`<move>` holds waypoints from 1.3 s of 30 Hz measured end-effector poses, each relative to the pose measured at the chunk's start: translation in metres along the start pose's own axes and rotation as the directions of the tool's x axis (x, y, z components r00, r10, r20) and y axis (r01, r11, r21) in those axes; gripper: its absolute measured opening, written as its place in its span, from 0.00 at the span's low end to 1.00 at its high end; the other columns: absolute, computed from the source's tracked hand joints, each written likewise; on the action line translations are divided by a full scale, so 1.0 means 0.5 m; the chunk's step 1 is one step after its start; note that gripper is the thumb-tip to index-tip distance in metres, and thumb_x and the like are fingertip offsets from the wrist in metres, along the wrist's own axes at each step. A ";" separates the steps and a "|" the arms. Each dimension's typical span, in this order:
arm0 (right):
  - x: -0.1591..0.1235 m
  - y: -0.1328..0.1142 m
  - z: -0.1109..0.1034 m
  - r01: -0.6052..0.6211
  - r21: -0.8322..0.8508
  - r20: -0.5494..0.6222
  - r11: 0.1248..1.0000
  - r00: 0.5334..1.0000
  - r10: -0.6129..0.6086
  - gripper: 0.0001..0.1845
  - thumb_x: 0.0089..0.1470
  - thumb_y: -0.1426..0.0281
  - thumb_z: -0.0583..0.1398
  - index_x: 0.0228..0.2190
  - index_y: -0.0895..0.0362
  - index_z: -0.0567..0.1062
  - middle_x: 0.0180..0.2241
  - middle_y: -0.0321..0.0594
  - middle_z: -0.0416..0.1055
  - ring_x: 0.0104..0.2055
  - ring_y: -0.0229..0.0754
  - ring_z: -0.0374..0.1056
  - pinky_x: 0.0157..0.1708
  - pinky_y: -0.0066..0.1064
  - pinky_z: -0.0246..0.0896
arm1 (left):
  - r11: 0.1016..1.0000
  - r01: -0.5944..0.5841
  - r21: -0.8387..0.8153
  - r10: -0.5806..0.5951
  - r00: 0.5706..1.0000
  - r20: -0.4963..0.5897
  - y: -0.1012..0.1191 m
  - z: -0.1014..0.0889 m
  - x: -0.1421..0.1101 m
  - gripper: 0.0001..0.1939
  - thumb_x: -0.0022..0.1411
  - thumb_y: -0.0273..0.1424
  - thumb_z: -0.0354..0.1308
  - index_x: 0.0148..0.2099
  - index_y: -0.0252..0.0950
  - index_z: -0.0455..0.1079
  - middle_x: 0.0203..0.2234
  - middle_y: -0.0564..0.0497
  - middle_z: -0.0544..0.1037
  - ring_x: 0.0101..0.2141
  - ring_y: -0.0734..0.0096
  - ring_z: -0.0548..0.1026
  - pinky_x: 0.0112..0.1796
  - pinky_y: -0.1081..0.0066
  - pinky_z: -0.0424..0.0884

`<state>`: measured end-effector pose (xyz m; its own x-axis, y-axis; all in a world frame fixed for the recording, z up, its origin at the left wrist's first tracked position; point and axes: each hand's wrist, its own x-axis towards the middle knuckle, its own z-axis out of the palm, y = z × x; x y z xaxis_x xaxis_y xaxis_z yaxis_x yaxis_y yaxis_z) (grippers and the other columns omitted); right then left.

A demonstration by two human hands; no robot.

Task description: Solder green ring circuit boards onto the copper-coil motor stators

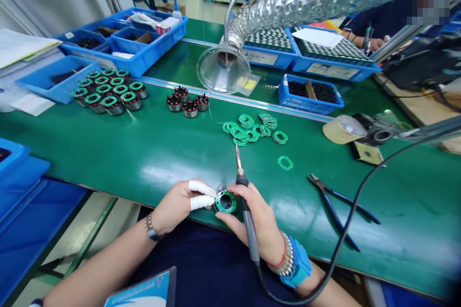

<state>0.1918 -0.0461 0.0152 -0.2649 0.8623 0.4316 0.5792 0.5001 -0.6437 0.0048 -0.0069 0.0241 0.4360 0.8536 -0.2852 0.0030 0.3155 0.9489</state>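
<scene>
At the table's front edge, my left hand [180, 204], with white covers on two fingers, pinches the left side of a motor stator topped by a ring-shaped green circuit board [231, 206]. Thin wires stand up at its back edge. My right hand [257, 216] has a soldering iron [246, 211] gripped in it, tip pointing up and away. Its thumb and a fingertip also reach the right side of the board. Loose green ring boards [251, 135] lie in a heap beyond the iron's tip, with a single ring board [285, 162] to their right.
Board-topped stators [112, 104] stand grouped at left, bare stators [189, 108] nearer the middle. A fume funnel [224, 69] hangs above the table. Cutting pliers [333, 206], a solder spool [344, 129] and the iron's cable [345, 223] are at right. Blue bins [309, 98] line the back; a co-worker's hand [376, 44] shows behind.
</scene>
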 end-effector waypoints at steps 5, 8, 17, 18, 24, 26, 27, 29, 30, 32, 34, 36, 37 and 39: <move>0.001 0.000 -0.003 0.001 0.047 0.009 0.999 1.000 -0.001 0.26 0.48 0.66 0.64 0.47 0.56 0.62 0.39 0.45 0.68 0.40 0.46 0.66 0.40 0.37 0.65 | 0.989 0.113 -0.094 -0.107 0.991 0.075 0.008 0.010 0.019 0.09 0.47 0.29 0.64 0.25 0.33 0.66 0.22 0.56 0.70 0.22 0.77 0.69 0.28 0.74 0.66; 0.013 -0.006 -0.008 -0.008 0.096 -0.020 0.995 1.000 0.010 0.18 0.51 0.70 0.61 0.45 0.55 0.64 0.38 0.42 0.69 0.40 0.44 0.66 0.41 0.36 0.63 | 0.989 0.110 -0.093 -0.102 0.991 0.086 0.009 0.013 0.022 0.10 0.47 0.30 0.63 0.25 0.32 0.64 0.22 0.56 0.70 0.22 0.78 0.69 0.28 0.74 0.66; 0.051 -0.019 0.002 -0.148 0.219 0.044 0.964 0.989 0.142 0.17 0.53 0.76 0.56 0.44 0.53 0.61 0.31 0.34 0.68 0.33 0.36 0.67 0.38 0.28 0.62 | 0.999 0.032 -0.043 -0.028 0.997 0.078 0.013 0.016 0.011 0.10 0.48 0.30 0.62 0.26 0.33 0.62 0.22 0.56 0.68 0.23 0.77 0.68 0.28 0.74 0.65; 0.050 -0.021 0.003 -0.156 0.228 0.049 0.961 0.988 0.149 0.17 0.53 0.77 0.56 0.44 0.53 0.61 0.31 0.34 0.68 0.32 0.36 0.67 0.38 0.27 0.62 | 0.999 0.019 -0.028 -0.017 0.997 0.074 0.012 0.016 0.010 0.09 0.49 0.30 0.61 0.26 0.33 0.62 0.22 0.56 0.68 0.23 0.77 0.69 0.29 0.73 0.65; 0.038 -0.033 0.012 -0.093 0.161 0.022 0.982 0.996 0.091 0.16 0.54 0.78 0.54 0.44 0.53 0.62 0.30 0.35 0.66 0.32 0.37 0.65 0.35 0.29 0.62 | 0.999 -0.030 -0.019 0.032 0.997 0.074 -0.002 0.014 0.000 0.09 0.54 0.32 0.58 0.29 0.33 0.62 0.27 0.54 0.67 0.27 0.74 0.70 0.32 0.70 0.68; 0.035 -0.034 0.008 -0.077 0.152 0.002 0.985 0.997 0.078 0.16 0.54 0.78 0.54 0.44 0.53 0.62 0.31 0.36 0.66 0.33 0.38 0.65 0.36 0.29 0.62 | 0.999 -0.017 -0.027 0.019 0.998 0.064 -0.006 0.014 -0.003 0.08 0.55 0.32 0.57 0.30 0.33 0.62 0.28 0.54 0.67 0.28 0.74 0.71 0.33 0.69 0.68; 0.033 -0.034 0.002 -0.076 0.147 -0.022 0.986 0.997 0.080 0.16 0.53 0.77 0.56 0.44 0.53 0.62 0.31 0.36 0.67 0.34 0.38 0.65 0.37 0.30 0.62 | 1.000 -0.014 -0.025 0.016 0.998 0.059 -0.007 0.014 -0.005 0.08 0.56 0.32 0.57 0.30 0.33 0.62 0.28 0.54 0.67 0.28 0.74 0.71 0.34 0.70 0.68; 0.029 -0.034 -0.016 -0.079 0.128 -0.085 0.989 0.992 0.090 0.16 0.52 0.77 0.58 0.42 0.53 0.64 0.31 0.36 0.68 0.33 0.38 0.66 0.38 0.30 0.62 | 1.000 -0.016 -0.023 0.018 0.998 0.055 -0.009 0.015 -0.007 0.08 0.55 0.31 0.57 0.29 0.33 0.62 0.28 0.55 0.67 0.28 0.74 0.72 0.34 0.70 0.69; 0.027 -0.034 -0.028 -0.079 0.121 -0.102 0.990 0.991 0.092 0.14 0.51 0.77 0.59 0.40 0.53 0.65 0.30 0.35 0.69 0.32 0.37 0.66 0.36 0.29 0.62 | 1.000 -0.020 -0.020 0.021 0.999 0.049 -0.010 0.016 -0.008 0.08 0.55 0.31 0.57 0.29 0.33 0.62 0.28 0.55 0.67 0.28 0.75 0.72 0.34 0.71 0.69; 0.021 -0.035 -0.055 -0.042 0.130 -0.093 0.991 0.994 0.054 0.11 0.52 0.79 0.58 0.37 0.54 0.68 0.27 0.34 0.68 0.29 0.36 0.64 0.32 0.28 0.61 | 1.000 -0.027 -0.006 0.027 0.999 0.028 -0.010 0.017 -0.008 0.08 0.55 0.30 0.57 0.28 0.33 0.62 0.27 0.55 0.67 0.27 0.75 0.72 0.33 0.72 0.68; 0.016 -0.036 -0.079 0.030 0.153 -0.046 0.988 0.999 -0.023 0.12 0.52 0.80 0.57 0.38 0.54 0.70 0.24 0.33 0.67 0.26 0.36 0.63 0.28 0.27 0.60 | 0.999 -0.034 0.016 0.034 0.999 0.000 -0.009 0.019 -0.008 0.08 0.54 0.30 0.57 0.27 0.33 0.62 0.26 0.55 0.68 0.26 0.75 0.72 0.32 0.73 0.68; 0.013 -0.035 -0.098 0.101 0.183 -0.024 0.978 0.995 -0.098 0.17 0.51 0.79 0.57 0.44 0.56 0.69 0.24 0.36 0.68 0.28 0.37 0.63 0.29 0.30 0.61 | 0.999 -0.044 0.031 0.044 0.999 -0.019 -0.009 0.021 -0.007 0.07 0.54 0.30 0.56 0.27 0.33 0.62 0.25 0.55 0.68 0.26 0.75 0.72 0.32 0.73 0.68; 0.012 -0.035 -0.104 0.117 0.197 -0.021 0.973 0.993 -0.115 0.19 0.51 0.79 0.58 0.46 0.58 0.69 0.25 0.37 0.68 0.29 0.39 0.63 0.30 0.32 0.61 | 0.998 -0.049 0.034 0.050 0.998 -0.023 -0.008 0.021 -0.007 0.07 0.54 0.30 0.56 0.27 0.33 0.62 0.25 0.55 0.68 0.26 0.75 0.72 0.31 0.73 0.68; 0.010 -0.034 -0.112 0.114 0.240 -0.018 0.964 0.993 -0.113 0.18 0.50 0.79 0.57 0.45 0.59 0.70 0.26 0.40 0.68 0.30 0.40 0.63 0.29 0.34 0.61 | 0.997 -0.058 0.042 0.059 0.998 -0.027 -0.009 0.023 -0.008 0.07 0.54 0.30 0.56 0.27 0.33 0.62 0.25 0.54 0.68 0.26 0.75 0.72 0.31 0.73 0.68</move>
<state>0.2238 -0.0545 0.0638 -0.3149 0.7988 0.5126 0.3431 0.5994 -0.7232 0.0135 -0.0164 0.0226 0.4108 0.8817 -0.2319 0.0155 0.2476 0.9687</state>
